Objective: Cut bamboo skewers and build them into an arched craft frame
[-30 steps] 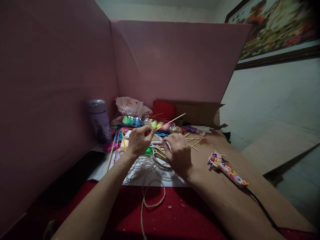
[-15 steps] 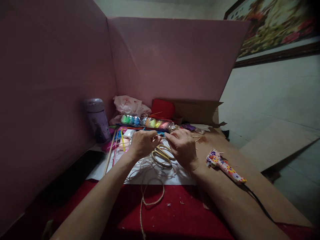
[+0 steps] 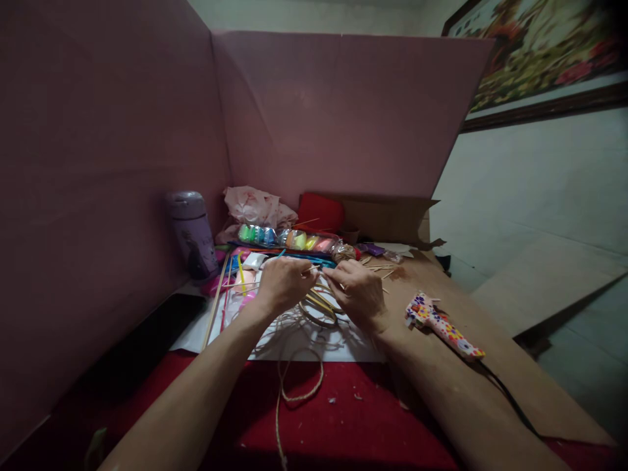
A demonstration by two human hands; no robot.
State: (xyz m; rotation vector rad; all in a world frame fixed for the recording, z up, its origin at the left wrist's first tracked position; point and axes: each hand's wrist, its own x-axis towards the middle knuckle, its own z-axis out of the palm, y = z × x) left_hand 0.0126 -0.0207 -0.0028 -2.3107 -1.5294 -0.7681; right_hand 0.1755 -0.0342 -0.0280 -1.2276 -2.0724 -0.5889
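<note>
My left hand (image 3: 286, 282) is closed in a pinch on a thin wooden stick (image 3: 313, 267), whose tip pokes out past the fingers. Close to that tip, the fingertips of my right hand (image 3: 357, 292) are pressed together; what they grip is too small to make out. Below and between both hands lie scissors with gold handles (image 3: 320, 316), partly covered by the right hand. Loose twine (image 3: 300, 398) loops around them and trails over the front edge of a white sheet (image 3: 343, 353).
A floral glue gun (image 3: 441, 327) with a black cord lies on cardboard (image 3: 530, 386) at right. Behind the hands sit a tray of coloured clay (image 3: 294, 240) and a ball of twine (image 3: 345, 251). A purple bottle (image 3: 191, 235) and a dark flat object (image 3: 157, 333) are left.
My right hand has shifted slightly down, and its fingers have moved a little at the stick's tip. My left hand stays nearly in place, still pinching the stick.
</note>
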